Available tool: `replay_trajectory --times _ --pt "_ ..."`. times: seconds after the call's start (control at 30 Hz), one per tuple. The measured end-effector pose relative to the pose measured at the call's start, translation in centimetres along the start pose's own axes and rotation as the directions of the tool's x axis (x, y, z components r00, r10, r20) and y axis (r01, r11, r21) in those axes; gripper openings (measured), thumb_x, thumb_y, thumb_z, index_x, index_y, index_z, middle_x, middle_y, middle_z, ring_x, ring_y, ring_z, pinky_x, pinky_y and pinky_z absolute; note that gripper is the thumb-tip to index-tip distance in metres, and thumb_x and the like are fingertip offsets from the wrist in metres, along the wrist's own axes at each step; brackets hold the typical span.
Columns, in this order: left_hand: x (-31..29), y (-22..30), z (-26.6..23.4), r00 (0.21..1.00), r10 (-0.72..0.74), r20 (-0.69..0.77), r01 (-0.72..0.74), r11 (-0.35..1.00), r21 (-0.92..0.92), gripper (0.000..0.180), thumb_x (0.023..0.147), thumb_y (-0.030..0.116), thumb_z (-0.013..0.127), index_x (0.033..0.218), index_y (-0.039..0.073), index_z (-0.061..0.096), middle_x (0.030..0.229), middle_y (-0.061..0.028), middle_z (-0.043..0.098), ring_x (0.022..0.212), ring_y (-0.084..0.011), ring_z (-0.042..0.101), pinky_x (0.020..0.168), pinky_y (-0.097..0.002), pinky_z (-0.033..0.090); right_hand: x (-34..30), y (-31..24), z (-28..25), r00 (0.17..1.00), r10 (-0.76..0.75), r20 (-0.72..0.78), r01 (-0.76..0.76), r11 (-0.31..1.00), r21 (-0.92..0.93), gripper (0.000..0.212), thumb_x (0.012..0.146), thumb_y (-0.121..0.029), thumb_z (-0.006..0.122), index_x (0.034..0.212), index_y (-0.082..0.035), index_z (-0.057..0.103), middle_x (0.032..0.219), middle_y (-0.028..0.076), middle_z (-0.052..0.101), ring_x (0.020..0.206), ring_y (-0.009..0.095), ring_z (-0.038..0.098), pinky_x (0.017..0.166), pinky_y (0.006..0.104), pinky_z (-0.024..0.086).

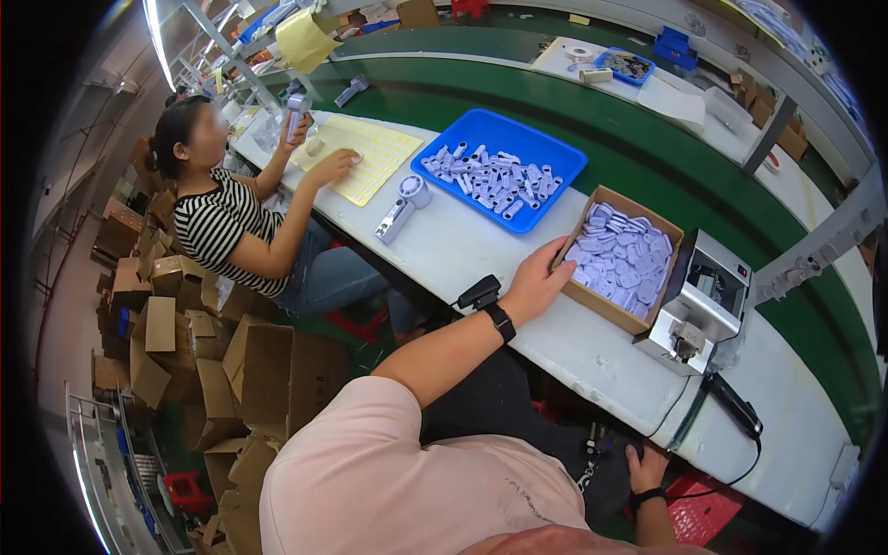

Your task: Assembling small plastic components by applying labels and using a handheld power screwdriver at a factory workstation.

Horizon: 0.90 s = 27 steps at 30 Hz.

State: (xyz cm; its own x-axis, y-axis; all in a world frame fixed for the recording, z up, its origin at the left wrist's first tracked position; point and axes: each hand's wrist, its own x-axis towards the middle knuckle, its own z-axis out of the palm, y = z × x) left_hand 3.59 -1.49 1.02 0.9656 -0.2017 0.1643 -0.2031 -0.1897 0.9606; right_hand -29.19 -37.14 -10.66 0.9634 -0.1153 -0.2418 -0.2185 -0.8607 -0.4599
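My left hand (536, 285) grips the near left corner of an open cardboard box (603, 309), which is full of flat pale-lilac plastic pieces (622, 259). Low down at the table's front edge, my right hand (647, 469) rests with its visible fingers apart and nothing seen in it; part of it is hidden. Left of the box lies a blue tray (570, 159) with many small lilac-and-black parts (499, 181). A silver metal machine (689, 319) stands against the box's right side.
A handheld fan (400, 209) lies left of the tray. A co-worker in a striped top (222, 222) holds a similar fan (294, 116) beside a yellow sheet (375, 153). A black-handled tool (735, 407) with a cable lies at right. Cardboard boxes (264, 370) crowd the floor at left.
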Motion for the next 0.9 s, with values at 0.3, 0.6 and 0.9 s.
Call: replay_trajectory --times 0.3,0.6,0.9 --pt "0.2 -0.6 0.2 0.999 0.029 -0.025 -0.029 1.000 -0.008 0.050 0.103 0.020 0.065 0.147 -0.002 0.055 0.134 -0.0189 0.069 0.121 -0.0270 0.067 0.103 -0.0361 0.051 0.2 0.2 0.0 1.000 0.005 0.004 -0.005 1.000 0.013 0.061 0.097 -0.042 0.066 0.143 -0.002 0.062 0.147 0.027 0.058 0.140 0.049 0.046 0.122 0.0581 0.027" --pt "0.2 -0.9 0.3 0.998 0.049 -0.045 -0.049 0.999 0.001 0.049 0.103 0.021 0.065 0.146 -0.001 0.056 0.132 -0.0196 0.070 0.119 -0.0289 0.068 0.102 -0.0368 0.052 0.2 0.4 0.3 1.000 -0.008 -0.022 0.008 1.000 0.008 0.059 0.095 -0.041 0.069 0.142 -0.005 0.064 0.148 0.025 0.059 0.140 0.049 0.048 0.122 0.0585 0.027" --pt "0.2 -1.5 0.5 1.000 0.015 0.016 -0.014 0.999 -0.044 0.050 0.103 0.020 0.065 0.146 -0.003 0.056 0.135 -0.0199 0.069 0.123 -0.0284 0.066 0.106 -0.0364 0.050 -0.3 0.3 0.3 1.000 0.005 0.021 -0.006 0.999 0.033 0.062 0.098 -0.043 0.066 0.145 -0.004 0.061 0.151 0.026 0.056 0.144 0.047 0.045 0.124 0.0568 0.025"
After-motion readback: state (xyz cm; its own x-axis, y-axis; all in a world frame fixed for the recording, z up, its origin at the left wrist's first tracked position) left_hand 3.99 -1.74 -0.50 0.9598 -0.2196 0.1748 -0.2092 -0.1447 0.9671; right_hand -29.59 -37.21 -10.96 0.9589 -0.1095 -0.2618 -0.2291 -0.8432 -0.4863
